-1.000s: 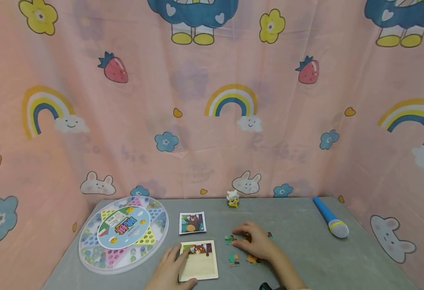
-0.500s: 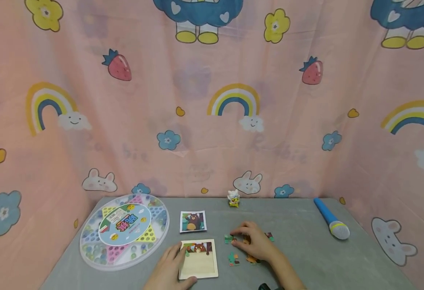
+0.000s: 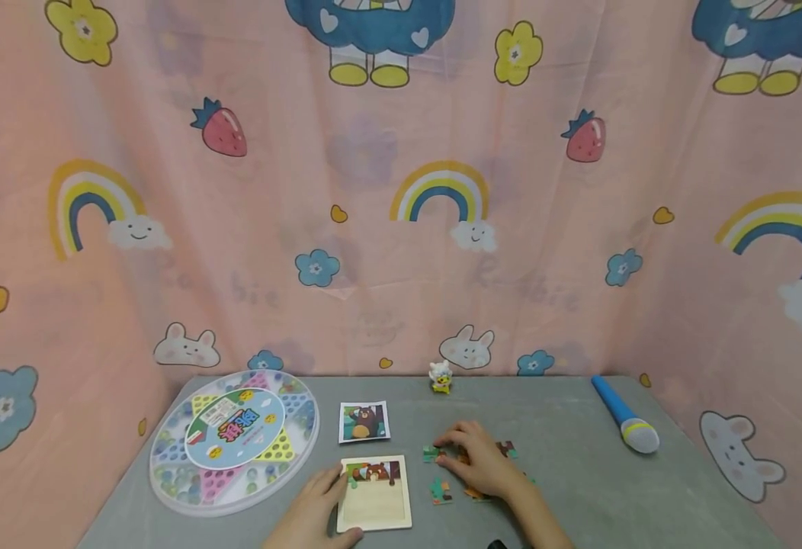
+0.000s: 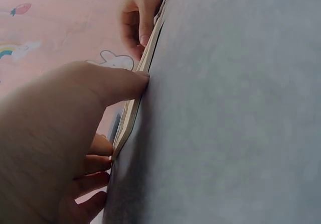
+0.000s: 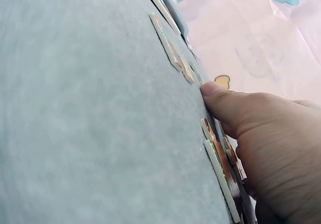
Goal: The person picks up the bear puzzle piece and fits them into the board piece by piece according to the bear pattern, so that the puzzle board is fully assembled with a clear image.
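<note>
The left hand [image 3: 312,509] has slid outward a little from the wooden tray [image 3: 375,515], its forefinger, which lay over the printed strip a second ago, now back at the left rim. The right hand [image 3: 482,461] has shifted very slightly leftward, the green piece [image 3: 431,454] going with it; more of the brown piece [image 3: 507,449] behind the hand shows than before. The tray and the picture card [image 3: 364,422] keep their places.

The right fingers are curled round the green piece, the thumb at its near side and the forefinger at its far side, the left end of the piece poking out beyond them; how firmly they grip cannot be told. The piece lies on the surface [image 3: 620,503], to the right of the tray and apart from it. Just nearer the person sit a teal-and-orange piece [image 3: 441,492], uncovered, and an orange piece [image 3: 473,494], partly under the right hand.

The left fingers are relaxed and spread, touching the tray's left edge, while the thumb rests at its near edge. Inside the tray, the printed strip [image 3: 376,471] fills the far part, with bare wood nearer the person.
</note>
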The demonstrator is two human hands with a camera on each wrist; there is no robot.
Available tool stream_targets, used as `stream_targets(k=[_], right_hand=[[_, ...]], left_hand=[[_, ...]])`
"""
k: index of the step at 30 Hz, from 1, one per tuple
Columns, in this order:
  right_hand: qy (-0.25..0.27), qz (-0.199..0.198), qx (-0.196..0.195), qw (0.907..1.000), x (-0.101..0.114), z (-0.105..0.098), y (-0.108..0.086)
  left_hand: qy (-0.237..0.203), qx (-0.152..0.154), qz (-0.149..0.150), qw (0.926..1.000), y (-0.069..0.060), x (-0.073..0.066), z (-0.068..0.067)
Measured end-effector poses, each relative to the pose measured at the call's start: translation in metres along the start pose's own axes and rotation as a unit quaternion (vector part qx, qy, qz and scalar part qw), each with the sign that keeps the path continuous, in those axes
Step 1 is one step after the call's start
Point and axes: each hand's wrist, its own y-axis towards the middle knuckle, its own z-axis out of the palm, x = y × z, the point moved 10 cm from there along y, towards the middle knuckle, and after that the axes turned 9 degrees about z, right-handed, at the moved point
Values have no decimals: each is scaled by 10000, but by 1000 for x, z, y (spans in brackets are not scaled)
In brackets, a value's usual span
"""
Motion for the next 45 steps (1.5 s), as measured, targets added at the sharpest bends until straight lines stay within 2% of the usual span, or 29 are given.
stream_targets(k=[6,13,16,21,30,36,40,45], right_hand=[[-48,105,21,9999,0,1,0],[189,486,-59,9986,-1,-3,5],[306,488,-151,9982,7,-6,6],[493,370,-216,9979,33,-6,10],[573,58,232,9981,77,22,8],[436,-29,532,9976,90,41,4],[326,-115,731,9967,98,51,5],[98,-206,881,9958,106,60,8]], left_hand=[[28,-7,102,9999,-2,0,-1],[-14,-15,12,10000,-2,2,0],[19,-80,33,10000,-2,2,0],[117,-98,-6,9999,-1,3,0],[172,-48,-18,9998,0,4,1],[171,67,50,9998,-2,5,3],[94,155,-27,9998,-3,6,4],[144,103,-13,9998,-1,5,3]])
